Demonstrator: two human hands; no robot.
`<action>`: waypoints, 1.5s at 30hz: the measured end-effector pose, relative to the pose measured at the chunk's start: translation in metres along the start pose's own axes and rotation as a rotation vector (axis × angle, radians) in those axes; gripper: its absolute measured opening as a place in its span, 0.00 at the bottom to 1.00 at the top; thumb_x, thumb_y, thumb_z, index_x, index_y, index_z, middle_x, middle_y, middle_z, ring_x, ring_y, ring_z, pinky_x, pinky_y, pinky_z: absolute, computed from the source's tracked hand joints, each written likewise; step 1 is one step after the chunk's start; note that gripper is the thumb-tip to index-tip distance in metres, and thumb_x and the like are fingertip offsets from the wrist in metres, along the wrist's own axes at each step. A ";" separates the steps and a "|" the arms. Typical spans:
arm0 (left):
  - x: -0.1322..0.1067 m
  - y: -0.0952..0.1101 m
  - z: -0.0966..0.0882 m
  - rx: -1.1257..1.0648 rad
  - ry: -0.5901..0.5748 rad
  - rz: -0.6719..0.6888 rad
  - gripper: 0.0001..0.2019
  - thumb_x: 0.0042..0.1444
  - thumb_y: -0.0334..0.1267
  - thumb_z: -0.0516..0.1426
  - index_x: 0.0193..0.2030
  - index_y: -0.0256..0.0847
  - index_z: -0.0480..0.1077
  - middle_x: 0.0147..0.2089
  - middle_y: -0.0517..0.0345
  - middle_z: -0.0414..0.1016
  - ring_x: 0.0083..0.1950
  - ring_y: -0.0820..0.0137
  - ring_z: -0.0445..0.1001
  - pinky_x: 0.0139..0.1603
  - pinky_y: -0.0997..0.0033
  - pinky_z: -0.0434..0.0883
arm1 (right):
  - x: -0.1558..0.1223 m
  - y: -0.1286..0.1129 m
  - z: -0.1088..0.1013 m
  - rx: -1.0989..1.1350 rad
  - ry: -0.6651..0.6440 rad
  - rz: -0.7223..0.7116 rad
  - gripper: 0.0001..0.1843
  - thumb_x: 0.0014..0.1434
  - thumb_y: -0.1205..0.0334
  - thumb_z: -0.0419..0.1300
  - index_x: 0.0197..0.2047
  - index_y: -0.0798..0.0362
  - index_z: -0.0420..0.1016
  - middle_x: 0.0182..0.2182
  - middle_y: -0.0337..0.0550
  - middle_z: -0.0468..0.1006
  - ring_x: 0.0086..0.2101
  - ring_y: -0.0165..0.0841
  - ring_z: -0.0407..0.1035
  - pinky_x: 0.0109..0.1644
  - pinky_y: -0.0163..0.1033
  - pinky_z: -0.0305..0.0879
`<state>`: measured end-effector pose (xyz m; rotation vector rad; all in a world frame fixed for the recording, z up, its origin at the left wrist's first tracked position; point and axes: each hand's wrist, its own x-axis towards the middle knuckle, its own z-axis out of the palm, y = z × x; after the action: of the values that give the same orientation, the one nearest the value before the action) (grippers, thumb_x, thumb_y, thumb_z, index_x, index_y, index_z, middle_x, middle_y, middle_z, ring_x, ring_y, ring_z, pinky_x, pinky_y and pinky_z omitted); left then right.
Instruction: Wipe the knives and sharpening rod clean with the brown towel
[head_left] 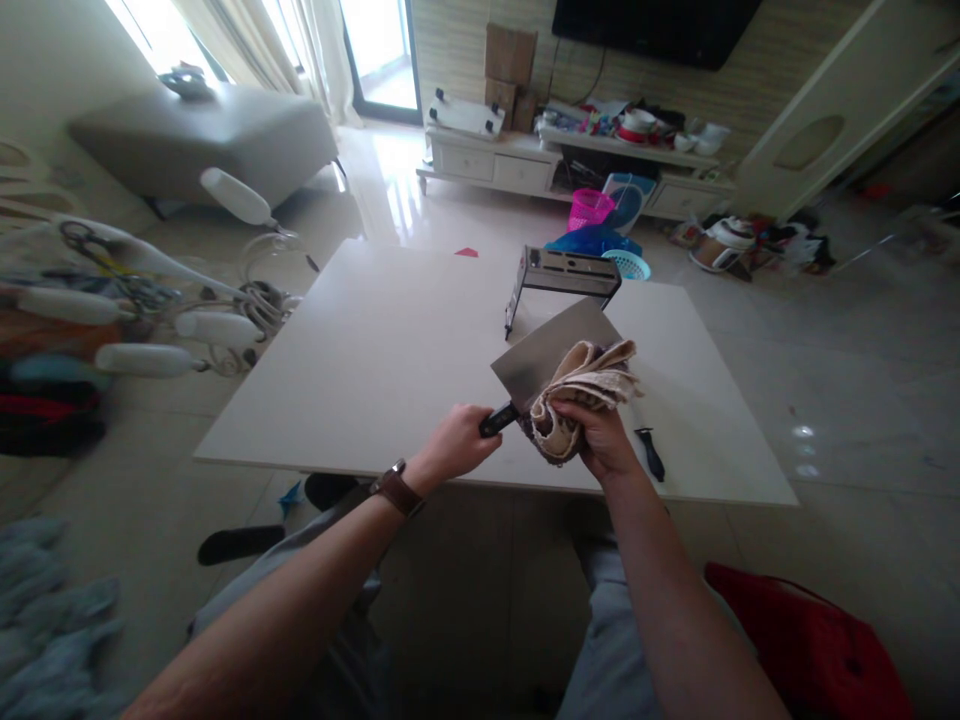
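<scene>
My left hand (461, 442) is closed round the black handle of a cleaver (536, 358), whose broad metal blade points up and away above the table (352, 370). In my right hand (606, 440) is a bunched beige and brown cloth (577, 390), which lies against the lower part of the blade. To the right of that hand, a black-handled peeler (651, 455) rests near the table's front edge. Beyond the blade stands a knife block or rack (566, 272) with a slotted top. The cloth hides part of the blade.
A small red piece (466, 253) lies at the table's far edge. Past it are a pink basket (589, 208), a light blue basket (628, 264) and a low cabinet (517, 170). White lamp arms (217, 325) stand left; a red bag (810, 640) is at lower right.
</scene>
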<state>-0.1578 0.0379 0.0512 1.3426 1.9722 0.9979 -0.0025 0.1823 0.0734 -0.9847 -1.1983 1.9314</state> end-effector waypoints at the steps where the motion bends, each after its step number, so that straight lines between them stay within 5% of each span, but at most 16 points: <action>1: 0.000 0.000 0.001 0.033 0.016 0.003 0.12 0.52 0.36 0.56 0.22 0.41 0.57 0.20 0.66 0.54 0.24 0.76 0.49 0.27 0.69 0.48 | 0.001 0.000 0.000 0.014 0.009 0.001 0.23 0.33 0.67 0.78 0.37 0.50 0.82 0.34 0.35 0.86 0.37 0.36 0.79 0.49 0.45 0.77; 14: -0.004 0.011 0.009 0.180 -0.016 -0.015 0.08 0.55 0.34 0.55 0.26 0.40 0.72 0.23 0.56 0.71 0.23 0.73 0.56 0.29 0.68 0.53 | 0.002 0.014 0.010 0.167 0.111 -0.041 0.20 0.39 0.67 0.76 0.39 0.51 0.81 0.36 0.35 0.86 0.38 0.36 0.80 0.49 0.44 0.78; 21: -0.004 0.010 0.015 0.111 -0.032 0.028 0.07 0.54 0.34 0.56 0.27 0.38 0.73 0.23 0.57 0.70 0.24 0.74 0.55 0.29 0.69 0.53 | -0.005 0.020 0.021 0.206 0.146 -0.043 0.23 0.35 0.68 0.77 0.37 0.51 0.81 0.34 0.34 0.85 0.35 0.35 0.79 0.47 0.43 0.79; 29: -0.006 0.013 -0.003 0.233 -0.075 0.016 0.07 0.54 0.34 0.56 0.26 0.40 0.72 0.21 0.58 0.68 0.22 0.73 0.56 0.28 0.68 0.52 | 0.018 -0.003 -0.012 0.233 0.222 -0.195 0.19 0.40 0.68 0.75 0.38 0.51 0.80 0.35 0.34 0.85 0.36 0.33 0.79 0.48 0.42 0.78; 35: -0.007 0.007 -0.011 0.326 -0.100 0.019 0.08 0.54 0.33 0.56 0.28 0.41 0.75 0.24 0.52 0.74 0.25 0.68 0.66 0.29 0.66 0.55 | 0.031 -0.007 -0.029 0.311 0.277 -0.210 0.21 0.42 0.67 0.74 0.42 0.50 0.80 0.37 0.34 0.85 0.38 0.32 0.80 0.49 0.40 0.78; 45: -0.004 0.013 0.003 0.260 -0.080 0.005 0.08 0.55 0.34 0.56 0.28 0.40 0.74 0.24 0.53 0.74 0.23 0.70 0.63 0.29 0.67 0.55 | 0.003 0.030 0.018 0.245 0.176 -0.061 0.19 0.40 0.65 0.75 0.39 0.50 0.80 0.36 0.34 0.86 0.38 0.34 0.80 0.50 0.42 0.78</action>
<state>-0.1475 0.0383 0.0599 1.4999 2.0926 0.6950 -0.0235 0.1654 0.0505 -0.9529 -0.8598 1.8489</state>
